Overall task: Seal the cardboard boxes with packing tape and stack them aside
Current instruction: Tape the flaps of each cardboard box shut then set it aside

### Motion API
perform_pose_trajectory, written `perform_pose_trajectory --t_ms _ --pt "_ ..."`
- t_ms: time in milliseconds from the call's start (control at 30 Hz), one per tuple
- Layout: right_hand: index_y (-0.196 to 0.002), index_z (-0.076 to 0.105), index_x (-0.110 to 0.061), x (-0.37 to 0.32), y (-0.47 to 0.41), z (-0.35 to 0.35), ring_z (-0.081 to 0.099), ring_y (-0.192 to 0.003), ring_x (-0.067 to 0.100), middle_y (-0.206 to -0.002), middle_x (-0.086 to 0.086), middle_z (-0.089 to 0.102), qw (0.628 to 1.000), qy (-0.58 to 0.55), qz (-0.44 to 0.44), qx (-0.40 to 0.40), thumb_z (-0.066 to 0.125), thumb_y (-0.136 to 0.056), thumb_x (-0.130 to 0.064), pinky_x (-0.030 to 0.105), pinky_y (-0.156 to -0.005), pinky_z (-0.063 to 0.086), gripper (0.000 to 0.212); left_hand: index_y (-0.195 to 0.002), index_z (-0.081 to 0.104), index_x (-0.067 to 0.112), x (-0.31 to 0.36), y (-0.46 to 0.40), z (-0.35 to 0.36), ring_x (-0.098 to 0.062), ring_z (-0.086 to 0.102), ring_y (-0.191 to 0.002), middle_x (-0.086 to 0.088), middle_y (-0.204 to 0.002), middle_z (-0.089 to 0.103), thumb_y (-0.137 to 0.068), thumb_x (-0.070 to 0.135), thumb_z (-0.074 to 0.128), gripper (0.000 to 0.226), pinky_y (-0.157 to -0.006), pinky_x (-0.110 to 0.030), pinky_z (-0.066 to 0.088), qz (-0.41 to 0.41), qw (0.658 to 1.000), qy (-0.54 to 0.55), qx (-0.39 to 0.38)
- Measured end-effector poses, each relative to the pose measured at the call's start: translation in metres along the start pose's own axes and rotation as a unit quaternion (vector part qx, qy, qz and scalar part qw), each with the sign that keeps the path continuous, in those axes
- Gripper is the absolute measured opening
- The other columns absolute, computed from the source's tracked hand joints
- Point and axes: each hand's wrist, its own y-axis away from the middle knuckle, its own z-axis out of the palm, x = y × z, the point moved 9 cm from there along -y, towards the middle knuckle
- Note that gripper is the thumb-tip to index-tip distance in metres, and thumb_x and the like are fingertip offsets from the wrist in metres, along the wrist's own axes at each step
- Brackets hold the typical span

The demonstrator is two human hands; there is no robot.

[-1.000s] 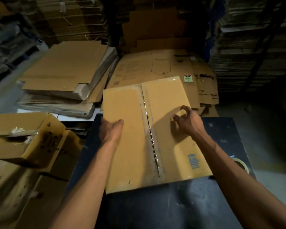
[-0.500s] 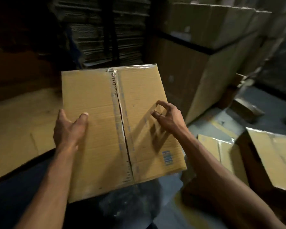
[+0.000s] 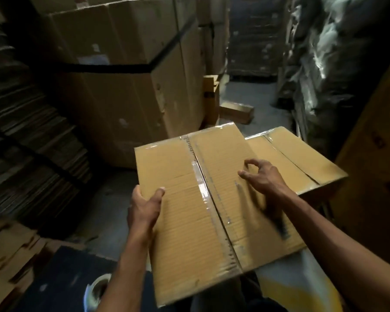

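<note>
Box point(image 3: 203, 212) (taped along its seam) sits in my left grip point(image 3: 144, 208); my right grip point(image 3: 265, 176), fingers loose, steadies its top for stacking.

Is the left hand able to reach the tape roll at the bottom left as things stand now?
Probably not at once: the left hand grips the edge of the taped box, so it is occupied. The tape roll lies uncovered beside the left forearm, with nothing blocking it.

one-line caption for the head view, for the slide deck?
Left hand grips the edge of a taped cardboard box, right hand on top, beside a second sealed box.
</note>
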Motion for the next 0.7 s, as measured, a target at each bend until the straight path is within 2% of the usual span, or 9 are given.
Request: perform_pose_trajectory --t_ms 67,100,167,300,467,600,700 --pt "-0.141 0.060 -0.024 0.051 -0.049 0.000 0.054 -0.134 0.027 -0.147 0.007 0.058 0.999 -0.008 0.038 -0.018 0.075 -0.093 -0.038 0.041 -0.112 0.043 0.052 -0.157 0.033 0.021 0.003 -0.038 0.067 -0.034 0.059 -0.124 -0.012 -0.139 0.060 -0.083 0.056 0.074 0.092 -0.108 -0.050 0.047 -0.012 1.000 -0.017 -0.018" --pt "-0.141 0.060 -0.024 0.073 -0.076 0.004 0.054 -0.134 0.027 -0.148 0.007 0.057 0.998 -0.012 0.055 -0.032 0.075 -0.093 -0.038 0.042 -0.112 0.043 0.053 -0.159 0.029 0.023 0.002 -0.057 0.100 -0.034 0.057 -0.125 -0.012 -0.142 0.058 -0.085 0.055 0.074 0.092 -0.108 -0.049 0.046 -0.025 0.999 -0.027 -0.029" --pt "-0.144 0.057 -0.024 0.111 -0.127 0.013 0.054 -0.133 0.028 -0.148 0.008 0.056 0.994 -0.012 0.084 -0.066 0.074 -0.094 -0.036 0.044 -0.110 0.045 0.054 -0.159 0.028 0.025 -0.007 -0.094 0.163 -0.033 0.055 -0.127 -0.010 -0.142 0.056 -0.089 0.050 0.074 0.087 -0.105 -0.047 0.046 -0.066 0.995 -0.040 -0.061" --pt "-0.142 0.058 -0.024 0.169 -0.214 0.031 0.047 -0.140 0.027 -0.154 0.007 0.050 0.984 -0.012 0.133 -0.117 0.074 -0.094 -0.037 0.045 -0.114 0.040 0.053 -0.155 0.031 0.029 -0.029 -0.154 0.245 -0.033 0.053 -0.128 -0.010 -0.146 0.054 -0.084 0.051 0.076 0.088 -0.109 -0.053 0.045 -0.148 0.986 -0.046 -0.064" --pt "-0.130 0.067 -0.031 0.222 -0.307 0.055 0.047 -0.141 0.027 -0.151 0.007 0.053 0.976 -0.001 0.172 -0.131 0.074 -0.091 -0.041 0.047 -0.117 0.040 0.041 -0.158 0.024 0.030 -0.049 -0.211 0.329 -0.033 0.048 -0.135 -0.008 -0.152 0.045 -0.056 0.061 0.078 0.120 -0.113 -0.057 0.043 -0.192 0.971 -0.054 -0.130" --pt "-0.125 0.070 -0.031 0.237 -0.353 0.076 0.046 -0.142 0.027 -0.151 0.005 0.052 0.976 0.004 0.167 -0.143 0.073 -0.092 -0.042 0.048 -0.117 0.038 0.036 -0.161 0.023 0.026 -0.072 -0.245 0.355 -0.030 0.047 -0.137 -0.007 -0.155 0.045 -0.077 0.046 0.081 0.104 -0.116 -0.054 0.040 -0.213 0.970 -0.039 -0.111" --pt "-0.122 0.072 -0.029 0.247 -0.381 0.082 0.049 -0.139 0.026 -0.149 0.005 0.055 0.977 0.013 0.166 -0.136 0.074 -0.092 -0.041 0.046 -0.116 0.040 0.032 -0.161 0.021 0.027 -0.085 -0.263 0.377 -0.033 0.044 -0.139 -0.010 -0.156 0.042 -0.080 0.046 0.079 0.102 -0.116 -0.056 0.039 -0.221 0.968 -0.044 -0.106"
